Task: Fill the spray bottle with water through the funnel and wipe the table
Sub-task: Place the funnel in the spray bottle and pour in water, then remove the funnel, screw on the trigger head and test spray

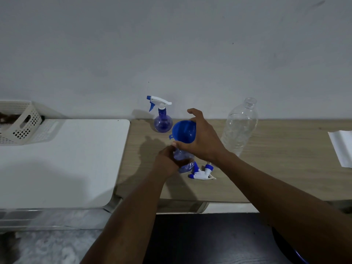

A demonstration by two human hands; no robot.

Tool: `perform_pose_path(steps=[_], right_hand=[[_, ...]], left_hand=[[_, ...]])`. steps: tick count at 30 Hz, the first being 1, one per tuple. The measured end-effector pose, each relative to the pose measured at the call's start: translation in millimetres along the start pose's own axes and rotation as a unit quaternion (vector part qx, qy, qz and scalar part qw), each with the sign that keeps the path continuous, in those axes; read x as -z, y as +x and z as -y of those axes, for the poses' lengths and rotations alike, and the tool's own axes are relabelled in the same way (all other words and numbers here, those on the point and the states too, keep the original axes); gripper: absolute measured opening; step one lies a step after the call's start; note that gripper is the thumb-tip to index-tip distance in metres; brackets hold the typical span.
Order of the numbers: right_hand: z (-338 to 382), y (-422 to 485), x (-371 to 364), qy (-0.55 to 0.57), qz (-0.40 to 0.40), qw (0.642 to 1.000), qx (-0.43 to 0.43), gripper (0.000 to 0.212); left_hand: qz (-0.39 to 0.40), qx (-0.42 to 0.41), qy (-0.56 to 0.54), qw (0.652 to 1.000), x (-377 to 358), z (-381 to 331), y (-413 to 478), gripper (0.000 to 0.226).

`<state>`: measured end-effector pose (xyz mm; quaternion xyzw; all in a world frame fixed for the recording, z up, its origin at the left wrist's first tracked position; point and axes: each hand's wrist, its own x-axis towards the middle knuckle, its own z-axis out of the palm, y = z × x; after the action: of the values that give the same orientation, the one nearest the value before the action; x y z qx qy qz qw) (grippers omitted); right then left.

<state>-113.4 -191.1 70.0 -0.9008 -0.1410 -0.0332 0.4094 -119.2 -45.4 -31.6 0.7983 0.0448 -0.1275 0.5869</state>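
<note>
Blue funnel (185, 131), gripped by the right hand (203, 143), is at the neck of the spray bottle (183, 159) clamped in the left hand (165, 162) mid-table; the next move probably requires pouring from the clear water bottle (240, 126) standing right.

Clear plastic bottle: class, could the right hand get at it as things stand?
Probably yes: the clear plastic bottle stands just beside the right hand with nothing between, though that hand now grips the blue funnel.

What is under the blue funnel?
A clear blue spray bottle, gripped by the left hand. The right hand holds the funnel. The hands cover its spout and the bottle's neck.
</note>
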Motion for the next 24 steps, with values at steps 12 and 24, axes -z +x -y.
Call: perform_pose_path(steps=[12, 24], right_hand=[[2, 12, 16, -0.109, 0.070, 0.992, 0.007, 0.099], [11, 42, 35, -0.167, 0.138, 0.976, 0.002, 0.076]], left_hand=[[-0.028, 0.001, 0.006, 1.000, 1, 3, -3, 0.026], [-0.015, -0.054, 0.105, 0.993, 17, 13, 2, 0.043]])
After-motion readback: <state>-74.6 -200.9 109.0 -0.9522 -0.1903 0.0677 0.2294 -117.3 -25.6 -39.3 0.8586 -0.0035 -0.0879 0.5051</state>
